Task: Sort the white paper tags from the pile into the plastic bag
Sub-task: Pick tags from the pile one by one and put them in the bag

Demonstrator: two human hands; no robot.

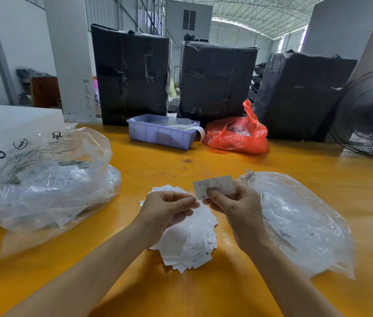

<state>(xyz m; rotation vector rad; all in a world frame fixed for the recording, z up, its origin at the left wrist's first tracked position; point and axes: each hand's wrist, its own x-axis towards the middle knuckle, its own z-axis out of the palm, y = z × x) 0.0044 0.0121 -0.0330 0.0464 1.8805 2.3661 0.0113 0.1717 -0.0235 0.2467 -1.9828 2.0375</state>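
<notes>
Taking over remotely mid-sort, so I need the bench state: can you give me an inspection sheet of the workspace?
Surface: orange table, glossy, with small dark marks.
Job's things: pile of white tags at centre; one tag held up; clear plastic bag lying to the right of the pile.
Clutter: larger clear bag of printed items at left; blue bin; red bag.
Grippers: right hand pinches the tag; left hand over the pile, fingers curled, touching the tag's corner.
Cables: nothing seen.
Surroundings: three black wrapped bales behind the table; fan at right.
</notes>
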